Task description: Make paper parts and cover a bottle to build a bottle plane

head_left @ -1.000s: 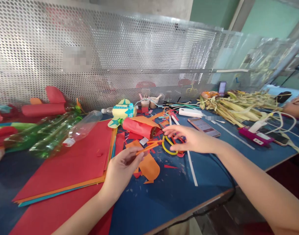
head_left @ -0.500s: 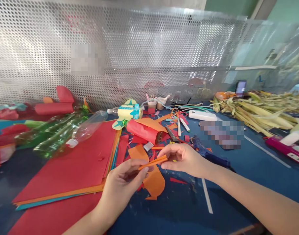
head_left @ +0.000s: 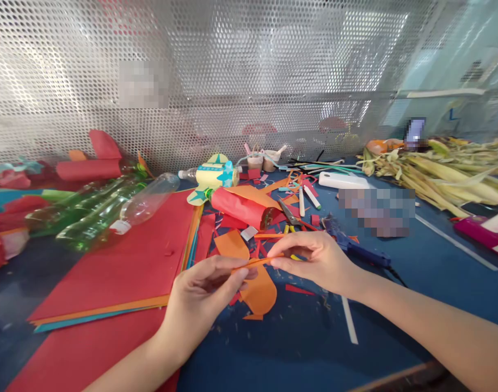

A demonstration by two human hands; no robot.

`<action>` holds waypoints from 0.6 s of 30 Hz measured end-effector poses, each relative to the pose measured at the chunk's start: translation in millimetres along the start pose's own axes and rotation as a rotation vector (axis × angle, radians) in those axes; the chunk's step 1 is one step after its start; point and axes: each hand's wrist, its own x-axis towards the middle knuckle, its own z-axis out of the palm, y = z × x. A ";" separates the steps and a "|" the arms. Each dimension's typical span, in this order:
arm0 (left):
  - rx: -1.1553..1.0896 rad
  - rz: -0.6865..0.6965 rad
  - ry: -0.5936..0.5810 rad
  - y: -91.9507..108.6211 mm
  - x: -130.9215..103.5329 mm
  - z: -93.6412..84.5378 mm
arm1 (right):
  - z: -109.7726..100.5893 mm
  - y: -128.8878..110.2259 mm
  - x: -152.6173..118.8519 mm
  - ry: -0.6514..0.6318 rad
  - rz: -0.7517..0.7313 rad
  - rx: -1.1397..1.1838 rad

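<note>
A thin folded orange paper strip [head_left: 260, 262] is stretched between my two hands above the blue table. My left hand [head_left: 210, 288] pinches its left end between thumb and fingers. The right end is pinched by my right hand [head_left: 314, 258]. Beneath the strip lie orange paper pieces with rounded ends [head_left: 260, 291] among red scraps. Behind my hands is a red paper-wrapped bottle [head_left: 240, 208] with orange paper on it. Scissors [head_left: 290, 214] lie just beyond my right hand, their handles partly hidden.
Stacked red sheets [head_left: 122, 261] lie left, with green bottles [head_left: 97, 215] and a clear bottle [head_left: 151, 201] behind. A blue glue gun [head_left: 358, 250] and a white strip [head_left: 349, 321] are right. Dried husks [head_left: 436, 179] are at the back right, before a perforated panel [head_left: 252, 65].
My right hand has closed in on the strip's right end, now pinching it. The strip lies flatter and looks thinner. The whole view has shifted slightly.
</note>
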 end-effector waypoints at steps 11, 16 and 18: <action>0.084 0.150 0.047 -0.9 -3.9 4.6 | 2.0 -3.0 -4.5 -0.135 0.019 0.013; 0.122 0.198 -0.044 -2.6 1.1 2.8 | 1.6 -4.1 -5.1 -0.138 -0.064 -0.028; 0.110 0.249 -0.069 -5.0 3.8 2.2 | 1.8 -4.0 -5.4 -0.134 -0.075 -0.056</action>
